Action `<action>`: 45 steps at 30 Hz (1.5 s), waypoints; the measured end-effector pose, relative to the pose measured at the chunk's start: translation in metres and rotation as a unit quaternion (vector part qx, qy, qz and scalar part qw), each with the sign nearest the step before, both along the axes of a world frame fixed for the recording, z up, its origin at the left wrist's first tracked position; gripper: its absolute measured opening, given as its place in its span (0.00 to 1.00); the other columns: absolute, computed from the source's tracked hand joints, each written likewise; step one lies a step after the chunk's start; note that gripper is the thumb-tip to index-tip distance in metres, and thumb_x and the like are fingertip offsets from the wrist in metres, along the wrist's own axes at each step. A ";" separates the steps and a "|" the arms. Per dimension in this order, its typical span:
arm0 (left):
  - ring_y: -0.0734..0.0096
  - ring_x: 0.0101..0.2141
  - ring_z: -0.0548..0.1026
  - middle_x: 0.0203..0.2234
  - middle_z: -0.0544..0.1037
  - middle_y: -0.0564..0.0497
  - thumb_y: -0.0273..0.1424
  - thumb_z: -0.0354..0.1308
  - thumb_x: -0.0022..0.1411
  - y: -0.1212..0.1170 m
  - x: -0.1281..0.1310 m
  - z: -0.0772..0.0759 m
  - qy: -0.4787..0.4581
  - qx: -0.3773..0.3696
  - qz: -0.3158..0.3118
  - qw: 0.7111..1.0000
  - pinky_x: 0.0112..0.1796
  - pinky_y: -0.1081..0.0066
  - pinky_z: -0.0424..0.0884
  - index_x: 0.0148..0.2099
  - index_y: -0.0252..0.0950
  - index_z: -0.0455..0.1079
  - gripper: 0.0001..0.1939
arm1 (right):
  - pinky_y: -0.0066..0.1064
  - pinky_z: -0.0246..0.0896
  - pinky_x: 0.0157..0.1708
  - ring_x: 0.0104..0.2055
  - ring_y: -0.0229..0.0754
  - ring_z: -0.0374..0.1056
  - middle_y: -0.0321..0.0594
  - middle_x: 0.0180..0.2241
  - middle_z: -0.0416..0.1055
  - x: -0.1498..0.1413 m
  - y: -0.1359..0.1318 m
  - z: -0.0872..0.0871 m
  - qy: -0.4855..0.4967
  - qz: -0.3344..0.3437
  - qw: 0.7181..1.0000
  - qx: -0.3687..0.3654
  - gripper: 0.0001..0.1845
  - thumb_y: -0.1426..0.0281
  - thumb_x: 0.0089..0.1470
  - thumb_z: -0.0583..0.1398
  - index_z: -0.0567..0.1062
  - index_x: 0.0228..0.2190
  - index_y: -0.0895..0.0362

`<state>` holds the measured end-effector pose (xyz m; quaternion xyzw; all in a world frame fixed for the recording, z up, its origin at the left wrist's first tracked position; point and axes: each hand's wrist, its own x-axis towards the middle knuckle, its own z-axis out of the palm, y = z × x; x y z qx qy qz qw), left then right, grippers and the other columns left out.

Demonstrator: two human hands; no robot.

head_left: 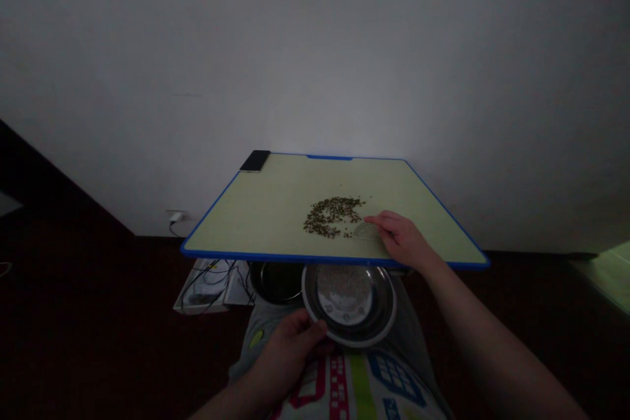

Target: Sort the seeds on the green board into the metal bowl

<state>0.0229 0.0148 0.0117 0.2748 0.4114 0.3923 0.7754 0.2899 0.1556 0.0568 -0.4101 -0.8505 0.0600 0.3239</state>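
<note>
Small dark greenish-brown grains [322, 216], like beans or seeds, lie in a loose curved heap on the pale yellow tabletop [266, 210]. At their right side my right hand [399, 236] grips a clear protractor [365, 231], its fingers closed and its curved edge near the grains. My left hand [300, 341] pinches the near-left rim of a steel bowl [388, 318], thumb on top. The bowl rests over my lap, partly under the table's front edge. Its bottom looks pale and shiny; what lies in it is unclear.
A black phone [254, 161] lies at the table's far left corner. Beside the steel bowl, a second dark bowl [278, 283] sits partly under the table. A white box with black cables [209, 282] stands on the floor. The wall [339, 65] rises behind the table, with a plugged-in charger [176, 216] low on it.
</note>
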 end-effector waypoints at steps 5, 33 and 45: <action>0.68 0.31 0.79 0.31 0.84 0.46 0.41 0.73 0.42 -0.001 0.001 -0.001 -0.006 0.006 -0.005 1.000 0.37 0.71 0.74 0.32 0.33 0.77 0.18 | 0.34 0.65 0.37 0.35 0.42 0.68 0.43 0.34 0.71 -0.001 0.000 0.000 -0.003 -0.002 1.000 0.008 0.22 0.79 0.56 0.51 0.76 0.47 0.58; 0.65 0.33 0.80 0.34 0.84 0.44 0.39 0.72 0.44 0.002 -0.001 -0.006 0.006 0.006 0.001 1.000 0.38 0.69 0.74 0.35 0.33 0.78 0.18 | 0.38 0.66 0.42 0.39 0.44 0.68 0.45 0.36 0.71 -0.004 0.001 -0.001 -0.030 -0.013 0.999 0.011 0.23 0.79 0.57 0.50 0.75 0.50 0.57; 0.62 0.36 0.80 0.34 0.84 0.45 0.41 0.73 0.43 0.001 0.000 -0.006 0.002 0.009 0.000 1.000 0.41 0.66 0.74 0.35 0.34 0.78 0.19 | 0.35 0.64 0.41 0.37 0.43 0.68 0.44 0.35 0.74 -0.009 0.020 0.001 -0.021 -0.029 0.999 -0.021 0.22 0.81 0.52 0.51 0.78 0.44 0.58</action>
